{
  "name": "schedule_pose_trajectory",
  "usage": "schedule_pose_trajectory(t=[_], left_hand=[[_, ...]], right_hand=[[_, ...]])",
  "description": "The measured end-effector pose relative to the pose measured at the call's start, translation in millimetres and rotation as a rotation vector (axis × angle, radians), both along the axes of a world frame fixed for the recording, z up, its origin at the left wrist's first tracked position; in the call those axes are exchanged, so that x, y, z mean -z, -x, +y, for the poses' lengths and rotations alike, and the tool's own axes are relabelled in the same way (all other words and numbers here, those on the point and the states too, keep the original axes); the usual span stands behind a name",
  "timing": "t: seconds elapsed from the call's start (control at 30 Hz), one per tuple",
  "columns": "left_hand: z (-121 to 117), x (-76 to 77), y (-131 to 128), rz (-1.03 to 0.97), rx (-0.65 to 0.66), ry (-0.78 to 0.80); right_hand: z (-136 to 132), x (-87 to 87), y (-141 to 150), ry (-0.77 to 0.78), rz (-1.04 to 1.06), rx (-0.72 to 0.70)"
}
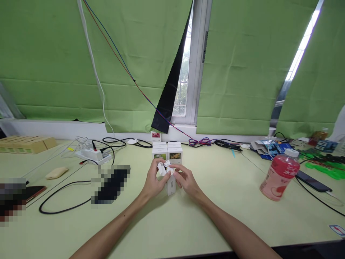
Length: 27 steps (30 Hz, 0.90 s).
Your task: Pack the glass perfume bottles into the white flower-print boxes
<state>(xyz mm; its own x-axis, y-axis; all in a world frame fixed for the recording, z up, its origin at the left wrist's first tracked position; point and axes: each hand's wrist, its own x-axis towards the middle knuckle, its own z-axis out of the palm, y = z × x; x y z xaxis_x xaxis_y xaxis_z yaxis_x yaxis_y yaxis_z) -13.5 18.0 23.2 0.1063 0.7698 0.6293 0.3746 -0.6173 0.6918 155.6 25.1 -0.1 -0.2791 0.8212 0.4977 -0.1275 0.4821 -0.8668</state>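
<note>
A small white carton (171, 186) stands on the table between my hands, its top flaps up. My left hand (155, 180) is closed around the carton's left side and upper edge, with the thumb at the front. From the right, my right hand (185, 180) has its fingertips pressed on the flaps at the top. What lies inside the carton is mostly hidden by the fingers. Just behind stand several similar white boxes with pictures on their fronts, among them one with a yellow-brown picture (175, 157). Another small box (155, 136) with a red picture is farther back.
A pink drink bottle (280, 176) stands at the right, beside a dark phone (314, 181). At the left are a power strip (93, 155), a cream oval object (56, 173), a pixelated dark object (111, 185) and brown boxes (27, 144). Cables run along the back.
</note>
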Motion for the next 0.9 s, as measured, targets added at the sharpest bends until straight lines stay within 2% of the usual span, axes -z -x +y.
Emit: schedule_pose_trajectory(t=[0.47,0.67,0.9], left_hand=[[1.7,-1.5,2.1,0.107,-0.044,-0.077],[1.6,-3.0,2.3,0.123,-0.004,-0.077],[4.3,-0.4,5.9,0.122,0.053,-0.031]], right_hand=[[-1.3,0.2,-0.6,-0.005,0.015,-0.010],[-0.3,0.9,-1.0,-0.021,0.018,0.017],[3.4,5.2,1.5,0.025,0.004,0.150]])
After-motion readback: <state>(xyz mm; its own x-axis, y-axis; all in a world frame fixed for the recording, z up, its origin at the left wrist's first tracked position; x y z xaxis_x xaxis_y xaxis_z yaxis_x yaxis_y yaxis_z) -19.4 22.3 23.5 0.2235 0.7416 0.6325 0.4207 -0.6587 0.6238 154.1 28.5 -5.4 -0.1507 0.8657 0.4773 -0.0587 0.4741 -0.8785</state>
